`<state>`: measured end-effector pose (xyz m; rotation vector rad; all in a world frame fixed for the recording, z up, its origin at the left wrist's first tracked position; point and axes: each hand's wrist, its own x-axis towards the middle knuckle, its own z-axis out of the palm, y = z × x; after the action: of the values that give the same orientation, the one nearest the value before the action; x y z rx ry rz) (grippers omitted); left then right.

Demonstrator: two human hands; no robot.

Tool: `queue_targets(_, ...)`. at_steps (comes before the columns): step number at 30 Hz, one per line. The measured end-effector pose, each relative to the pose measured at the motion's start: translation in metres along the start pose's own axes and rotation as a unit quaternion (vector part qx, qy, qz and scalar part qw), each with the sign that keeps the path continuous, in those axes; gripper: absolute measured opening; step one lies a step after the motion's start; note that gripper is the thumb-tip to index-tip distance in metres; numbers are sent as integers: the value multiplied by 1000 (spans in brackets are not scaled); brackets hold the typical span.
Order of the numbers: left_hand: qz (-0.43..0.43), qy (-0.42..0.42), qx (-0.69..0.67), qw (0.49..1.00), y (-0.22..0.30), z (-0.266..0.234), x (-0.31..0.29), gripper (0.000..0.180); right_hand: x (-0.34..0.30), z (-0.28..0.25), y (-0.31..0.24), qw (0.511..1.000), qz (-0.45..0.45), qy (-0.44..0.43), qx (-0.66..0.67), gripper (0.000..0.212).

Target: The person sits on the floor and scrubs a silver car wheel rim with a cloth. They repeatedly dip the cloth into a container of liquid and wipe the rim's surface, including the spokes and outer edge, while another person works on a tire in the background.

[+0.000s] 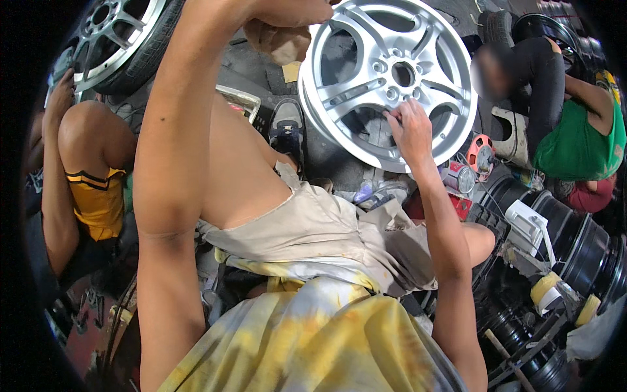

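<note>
A silver alloy wheel rim point(356, 88) with paired spokes stands tilted before me, with no tyre on it. My right hand point(413, 130) is at its lower spokes, just below the centre bore. The fingers there are bent and drawn together against the metal; whatever they hold, if anything, is too small to make out. My left hand point(297, 10) is at the upper left edge of the rim, partly cut off by the top of the view. Its fingers are curled, and a crumpled brown cloth point(279, 43) hangs beneath them.
At the left sits a person in yellow-trimmed shorts point(98, 202), by a tyred wheel point(134, 55). Another person in a green top point(581, 144) sits at the right. A can point(459, 178), an orange reel point(481, 157), a white box-shaped device point(526, 228) and dark rims point(591, 251) lie to my right.
</note>
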<state>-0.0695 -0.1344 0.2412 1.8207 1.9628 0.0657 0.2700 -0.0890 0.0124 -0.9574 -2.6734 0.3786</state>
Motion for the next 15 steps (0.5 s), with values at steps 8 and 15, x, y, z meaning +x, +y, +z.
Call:
queue_targets(8,-93,-54,-41,993,35,-16,-8,35,46,29,-37,937,-334,-71,-66,19)
queue_targets(15,-44,-91,-90,991,11,-21,-10,35,51,-15,-11,976,-107,-156,-109,21)
